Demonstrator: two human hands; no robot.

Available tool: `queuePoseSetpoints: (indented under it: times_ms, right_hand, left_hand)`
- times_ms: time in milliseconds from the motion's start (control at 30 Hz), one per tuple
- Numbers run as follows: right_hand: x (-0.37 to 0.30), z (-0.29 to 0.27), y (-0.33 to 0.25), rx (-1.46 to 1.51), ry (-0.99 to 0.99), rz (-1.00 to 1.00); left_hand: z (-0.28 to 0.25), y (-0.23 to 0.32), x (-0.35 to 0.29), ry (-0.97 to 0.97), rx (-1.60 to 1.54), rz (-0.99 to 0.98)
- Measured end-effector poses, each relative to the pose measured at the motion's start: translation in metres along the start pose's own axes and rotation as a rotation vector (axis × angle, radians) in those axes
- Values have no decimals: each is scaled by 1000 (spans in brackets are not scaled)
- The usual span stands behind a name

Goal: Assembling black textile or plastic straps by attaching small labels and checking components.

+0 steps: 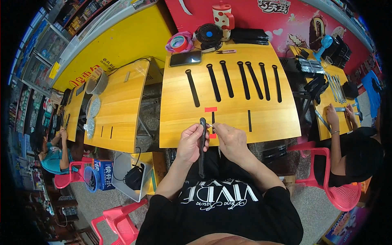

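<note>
Upright in my left hand is a black strap with a rounded top end, gripped between thumb and fingers near the table's front edge. My right hand is closed in a pinch right beside the strap's upper part; a small thin light tip shows at its fingers, too small to name. Just beyond both hands, a dark strip lies between two pieces of red tape on the table. Farther back, several black straps with looped ends lie in a row. A single thin black strip is to the right.
Along the back of the wooden table are a phone, tape rolls, a small black fan, a dotted tumbler and black pouches. Co-workers sit at tables left and right. A pink chair and a plastic bin stand left.
</note>
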State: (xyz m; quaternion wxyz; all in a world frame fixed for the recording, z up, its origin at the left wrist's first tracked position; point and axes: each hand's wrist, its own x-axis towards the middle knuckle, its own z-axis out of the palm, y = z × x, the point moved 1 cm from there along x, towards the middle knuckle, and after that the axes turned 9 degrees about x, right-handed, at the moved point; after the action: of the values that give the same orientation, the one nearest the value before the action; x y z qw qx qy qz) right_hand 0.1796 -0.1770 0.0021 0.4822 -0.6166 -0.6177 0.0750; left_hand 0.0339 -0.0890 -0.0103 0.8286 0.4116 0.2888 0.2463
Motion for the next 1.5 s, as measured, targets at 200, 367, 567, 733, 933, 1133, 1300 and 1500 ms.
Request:
queuePoseSetpoints:
  times_ms: [200,367,567,733,933,1133,1300,1500]
  right_hand:
    - [0,0,-3,-34,-28,-6]
    - [2,0,-5,-62,-82,-1]
    - [1,-2,0,-86,-176,-41]
    - [1,4,-2,9,-55,-63]
    - [7,-1,6,-24,-170,-191]
    - [11,-4,12,-54,-198,-307]
    - [7,4,15,52,-146,-282]
    - [4,12,21,495,-102,-130]
  left_hand:
    - [0,3,-1,5,-10,-1]
    - [-1,1,0,56,43,26]
    - [-10,2,-1,105,327,103]
    - [0,-3,-6,155,431,252]
    - [-14,-2,-6,35,465,209]
    - [-20,8,-5,-90,517,161]
    - [-22,7,-4,-70,662,239]
    - [-10,6,-6,-9,602,297]
